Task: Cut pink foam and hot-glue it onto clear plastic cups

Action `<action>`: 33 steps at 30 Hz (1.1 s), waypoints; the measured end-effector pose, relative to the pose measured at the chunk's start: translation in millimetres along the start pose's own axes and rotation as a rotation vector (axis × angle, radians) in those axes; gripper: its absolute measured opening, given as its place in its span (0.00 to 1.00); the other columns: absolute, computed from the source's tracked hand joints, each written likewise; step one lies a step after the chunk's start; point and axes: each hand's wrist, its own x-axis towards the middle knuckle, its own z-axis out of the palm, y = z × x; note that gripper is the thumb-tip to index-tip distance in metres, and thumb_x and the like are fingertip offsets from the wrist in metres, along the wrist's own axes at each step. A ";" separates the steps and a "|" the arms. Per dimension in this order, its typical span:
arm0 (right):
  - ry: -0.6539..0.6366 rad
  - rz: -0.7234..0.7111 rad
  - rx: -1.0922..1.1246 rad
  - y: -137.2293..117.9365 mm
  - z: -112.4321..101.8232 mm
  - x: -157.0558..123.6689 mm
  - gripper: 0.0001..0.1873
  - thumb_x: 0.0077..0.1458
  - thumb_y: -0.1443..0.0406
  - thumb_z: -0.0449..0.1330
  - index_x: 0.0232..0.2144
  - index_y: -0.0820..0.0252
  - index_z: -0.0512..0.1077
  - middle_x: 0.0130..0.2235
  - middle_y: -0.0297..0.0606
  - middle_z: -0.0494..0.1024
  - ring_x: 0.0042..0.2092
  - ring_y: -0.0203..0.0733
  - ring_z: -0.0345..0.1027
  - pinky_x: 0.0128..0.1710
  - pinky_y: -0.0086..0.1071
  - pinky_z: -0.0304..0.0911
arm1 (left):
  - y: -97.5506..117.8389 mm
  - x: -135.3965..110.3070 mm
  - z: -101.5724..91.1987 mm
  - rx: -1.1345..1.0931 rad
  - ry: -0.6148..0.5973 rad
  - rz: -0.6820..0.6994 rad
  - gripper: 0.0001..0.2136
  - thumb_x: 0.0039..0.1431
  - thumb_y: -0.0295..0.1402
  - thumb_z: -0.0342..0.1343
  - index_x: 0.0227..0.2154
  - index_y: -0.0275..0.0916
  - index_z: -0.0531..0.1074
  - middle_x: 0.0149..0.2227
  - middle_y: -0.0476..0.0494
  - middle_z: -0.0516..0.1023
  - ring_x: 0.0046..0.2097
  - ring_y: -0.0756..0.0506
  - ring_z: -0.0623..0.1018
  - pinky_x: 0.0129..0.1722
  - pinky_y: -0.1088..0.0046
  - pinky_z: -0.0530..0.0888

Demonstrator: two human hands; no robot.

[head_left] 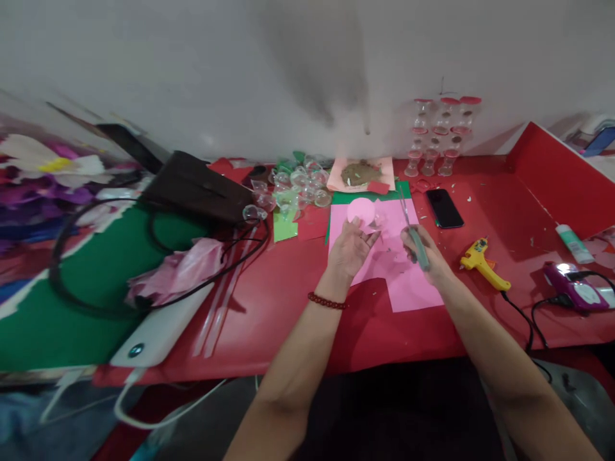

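Note:
Between the thumb and fingers of my left hand [352, 248] is a round pink paper disc [361, 209], held above the pink sheets. My right hand [428, 255] is closed around the grey-green handles of a pair of scissors [419, 246]. The blades point up and away from me, slightly apart from the disc. Below both hands lie pink paper sheets [416, 296], partly over a green sheet [403, 189]. Small paper scraps are scattered around them.
Clear plastic cups [302, 182] cluster behind on the left. Stacked cup pieces with red rims [439, 131] stand against the wall. A phone [444, 208], a yellow glue gun [483, 264], a glue bottle [574, 243] and a purple power strip [576, 288] lie right. A white power bank [161, 326] sits left.

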 end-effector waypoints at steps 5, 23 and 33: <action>-0.177 0.110 0.033 7.3 5.7 -7.4 0.32 0.40 0.41 0.71 0.38 0.53 0.68 0.26 0.26 0.69 0.25 0.32 0.62 0.23 0.26 0.57 | 4.7 1.1 -0.3 -0.057 0.029 0.049 0.08 0.54 0.32 0.65 0.34 0.40 0.71 0.33 0.48 0.80 0.40 0.47 0.83 0.53 0.64 0.78; -0.173 0.060 -0.021 10.1 12.5 -11.1 0.33 0.41 0.42 0.70 0.40 0.55 0.67 0.24 0.24 0.69 0.23 0.29 0.61 0.21 0.24 0.56 | -4.9 -5.0 6.9 -0.038 0.056 0.040 0.14 0.53 0.35 0.68 0.40 0.40 0.72 0.45 0.42 0.79 0.51 0.43 0.81 0.58 0.61 0.76; -0.161 0.049 -0.038 11.9 8.2 -8.0 0.31 0.43 0.43 0.70 0.40 0.54 0.67 0.24 0.24 0.68 0.23 0.30 0.60 0.22 0.25 0.56 | -7.3 -6.0 7.8 -0.029 0.030 0.053 0.13 0.53 0.34 0.68 0.40 0.40 0.74 0.43 0.42 0.80 0.51 0.41 0.81 0.57 0.60 0.76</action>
